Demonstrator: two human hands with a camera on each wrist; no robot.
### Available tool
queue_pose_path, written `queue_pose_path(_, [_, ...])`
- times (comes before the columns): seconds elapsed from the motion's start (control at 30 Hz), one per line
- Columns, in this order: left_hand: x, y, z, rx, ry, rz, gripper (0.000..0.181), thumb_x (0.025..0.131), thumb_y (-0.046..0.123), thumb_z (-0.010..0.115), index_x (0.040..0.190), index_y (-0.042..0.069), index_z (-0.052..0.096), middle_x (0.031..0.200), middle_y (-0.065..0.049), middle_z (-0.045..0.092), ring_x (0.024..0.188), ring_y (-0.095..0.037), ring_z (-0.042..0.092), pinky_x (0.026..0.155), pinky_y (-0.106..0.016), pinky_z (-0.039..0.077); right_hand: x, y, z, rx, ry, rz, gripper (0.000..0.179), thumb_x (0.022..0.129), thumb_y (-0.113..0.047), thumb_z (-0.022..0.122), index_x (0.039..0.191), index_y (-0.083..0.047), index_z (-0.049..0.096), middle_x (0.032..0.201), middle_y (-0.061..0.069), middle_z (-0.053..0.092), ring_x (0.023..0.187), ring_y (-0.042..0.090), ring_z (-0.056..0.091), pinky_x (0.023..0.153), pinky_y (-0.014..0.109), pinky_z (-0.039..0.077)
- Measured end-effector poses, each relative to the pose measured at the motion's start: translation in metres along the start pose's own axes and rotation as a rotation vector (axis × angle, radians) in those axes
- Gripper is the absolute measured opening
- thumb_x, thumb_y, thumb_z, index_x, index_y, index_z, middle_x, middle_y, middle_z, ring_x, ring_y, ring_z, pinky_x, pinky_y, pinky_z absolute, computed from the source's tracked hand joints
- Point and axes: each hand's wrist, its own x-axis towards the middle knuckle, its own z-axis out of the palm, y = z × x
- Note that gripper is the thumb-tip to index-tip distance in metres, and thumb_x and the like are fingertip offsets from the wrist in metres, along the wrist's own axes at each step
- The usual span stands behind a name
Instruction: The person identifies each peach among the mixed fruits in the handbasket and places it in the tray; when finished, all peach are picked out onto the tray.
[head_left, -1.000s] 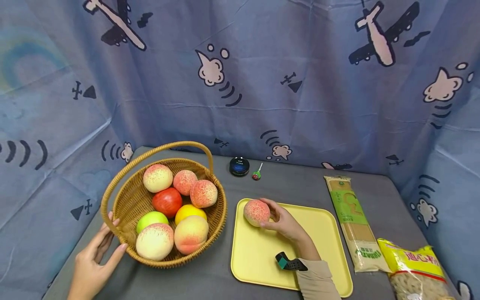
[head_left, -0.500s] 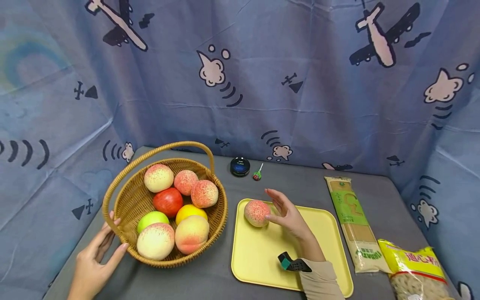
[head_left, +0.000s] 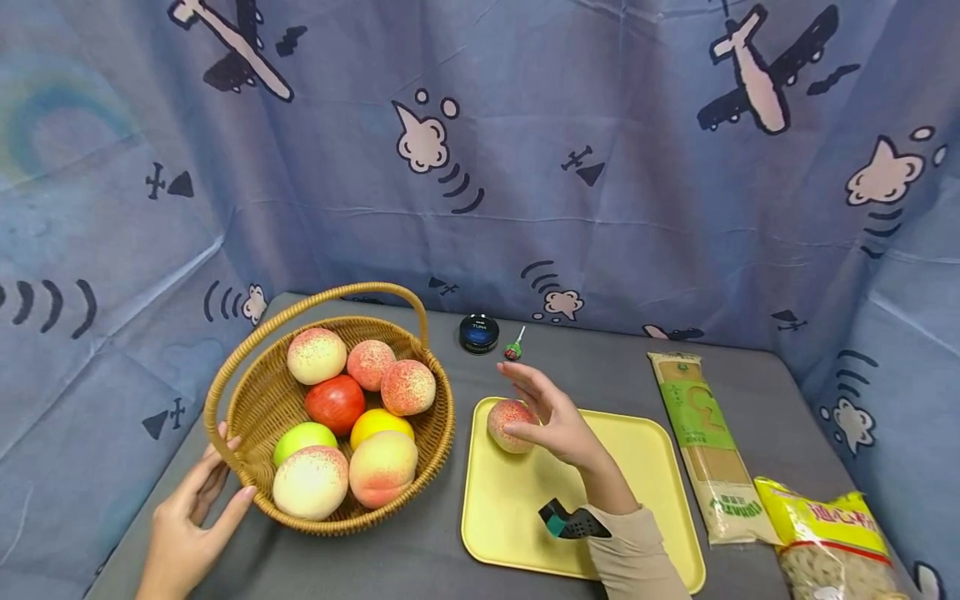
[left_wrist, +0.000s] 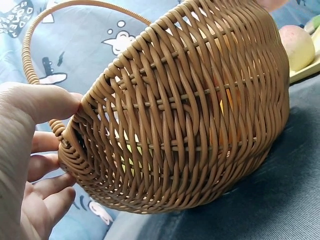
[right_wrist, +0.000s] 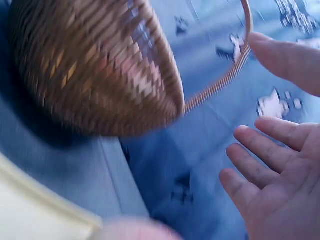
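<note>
At the left of the head view, my left hand [head_left: 183, 529] grips the rim of a brown wicker basket [head_left: 255, 400] near the foot of its arched handle, thumb on one side and fingers on the other. Inside lie several peaches [head_left: 311, 483], a red apple [head_left: 335, 404], a green apple [head_left: 302, 439] and a yellow fruit [head_left: 382, 423]. A single peach [head_left: 502, 423] rests near the far left corner of a yellow tray [head_left: 517, 517]. Over it hovers my right hand [head_left: 562, 429], fingers spread and holding nothing; the thumb overlaps the peach in this view.
Behind the tray stand a dark tuna can [head_left: 478, 333] and a green lollipop [head_left: 514, 348]. Right of it lie a long pack of noodles [head_left: 708, 446] and a yellow-topped bag of pasta [head_left: 832, 533]. A blue printed curtain [head_left: 510, 183] encloses the grey table.
My right hand has let go of the peach, risen off it and shifted left above it. The peach has stayed on the tray, and the left hand keeps its place on the basket.
</note>
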Motion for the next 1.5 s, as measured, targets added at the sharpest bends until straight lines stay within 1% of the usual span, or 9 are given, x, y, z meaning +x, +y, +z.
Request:
queue_pose_path(0.23, [-0.002, 0.002, 0.0, 0.004, 0.004, -0.022, 0.065, 0.072, -0.024, 0.066, 0.133, -0.008, 0.048, 0.14, 0.003, 0.051, 0.131, -0.001, 0.043, 0.101, -0.01, 0.041, 0.047, -0.03, 0.029, -0.001, -0.158, -0.046, 0.068, 0.086, -0.003, 0.068, 0.145, -0.001, 0.032, 0.148, 0.021, 0.035, 0.139, 0.028, 0.033, 0.119, 0.032, 0.029])
queue_pose_path(0.33, [-0.002, 0.003, 0.0, -0.006, 0.001, -0.011, 0.065, 0.072, -0.024, 0.066, 0.133, -0.008, 0.048, 0.139, 0.003, 0.051, 0.131, -0.001, 0.043, 0.102, -0.01, 0.041, 0.067, -0.04, 0.039, 0.004, -0.214, -0.047, 0.07, 0.086, -0.009, 0.07, 0.144, -0.001, 0.033, 0.148, 0.018, 0.035, 0.139, 0.026, 0.033, 0.119, 0.036, 0.028])
queue_pose_path(0.5, [0.0, 0.002, 0.0, -0.003, -0.004, -0.002, 0.065, 0.072, -0.023, 0.067, 0.133, -0.007, 0.049, 0.139, 0.001, 0.051, 0.132, -0.002, 0.043, 0.101, -0.01, 0.041, 0.1, -0.045, 0.052, 0.034, -0.306, -0.045, 0.077, 0.085, -0.032, 0.071, 0.143, 0.002, 0.034, 0.147, 0.019, 0.036, 0.139, 0.029, 0.034, 0.119, 0.043, 0.028])
queue_pose_path(0.57, [0.0, 0.001, -0.001, -0.007, -0.003, 0.0, 0.065, 0.072, -0.022, 0.067, 0.133, -0.006, 0.049, 0.139, -0.001, 0.052, 0.132, -0.002, 0.043, 0.101, -0.01, 0.041, 0.114, -0.044, 0.057, 0.057, -0.34, -0.035, 0.079, 0.085, -0.035, 0.071, 0.143, 0.004, 0.033, 0.147, 0.023, 0.035, 0.139, 0.031, 0.033, 0.119, 0.042, 0.029])
queue_pose_path(0.63, [0.001, -0.001, -0.001, -0.022, 0.0, 0.018, 0.066, 0.071, -0.024, 0.067, 0.133, -0.006, 0.049, 0.14, -0.004, 0.052, 0.132, -0.004, 0.042, 0.102, -0.011, 0.041, 0.125, -0.043, 0.06, 0.078, -0.366, -0.006, 0.073, 0.087, -0.025, 0.07, 0.143, 0.004, 0.033, 0.147, 0.024, 0.034, 0.139, 0.033, 0.032, 0.118, 0.043, 0.03])
queue_pose_path(0.83, [0.001, -0.002, 0.0, -0.02, 0.006, 0.015, 0.064, 0.071, -0.023, 0.068, 0.131, -0.008, 0.051, 0.139, -0.003, 0.053, 0.133, -0.003, 0.041, 0.101, -0.01, 0.041, 0.155, -0.039, 0.072, 0.054, -0.408, 0.066, 0.065, 0.087, 0.003, 0.062, 0.144, 0.005, 0.031, 0.148, 0.025, 0.033, 0.14, 0.034, 0.031, 0.119, 0.04, 0.029])
queue_pose_path(0.97, [0.001, -0.001, 0.0, -0.021, 0.009, 0.016, 0.064, 0.071, -0.022, 0.068, 0.131, -0.007, 0.051, 0.138, -0.003, 0.053, 0.132, -0.002, 0.042, 0.101, -0.01, 0.041, 0.17, -0.036, 0.081, 0.028, -0.425, 0.097, 0.065, 0.086, 0.001, 0.062, 0.144, 0.003, 0.032, 0.148, 0.021, 0.036, 0.139, 0.034, 0.032, 0.119, 0.041, 0.028])
queue_pose_path(1.27, [0.0, -0.002, -0.001, -0.037, 0.004, 0.038, 0.064, 0.071, -0.023, 0.067, 0.131, -0.008, 0.05, 0.139, -0.003, 0.053, 0.128, -0.001, 0.046, 0.101, -0.01, 0.042, 0.198, -0.024, 0.102, -0.107, -0.479, 0.188, 0.065, 0.086, -0.011, 0.069, 0.143, -0.003, 0.037, 0.147, 0.012, 0.04, 0.137, 0.021, 0.037, 0.117, 0.04, 0.033])
queue_pose_path(1.5, [0.001, -0.003, 0.0, -0.031, -0.009, 0.038, 0.063, 0.073, -0.021, 0.067, 0.132, -0.007, 0.05, 0.14, -0.011, 0.051, 0.13, -0.002, 0.044, 0.102, -0.011, 0.041, 0.216, -0.015, 0.112, -0.238, -0.486, 0.274, 0.067, 0.085, -0.021, 0.072, 0.142, -0.009, 0.04, 0.145, 0.006, 0.043, 0.135, 0.017, 0.039, 0.113, 0.027, 0.037])
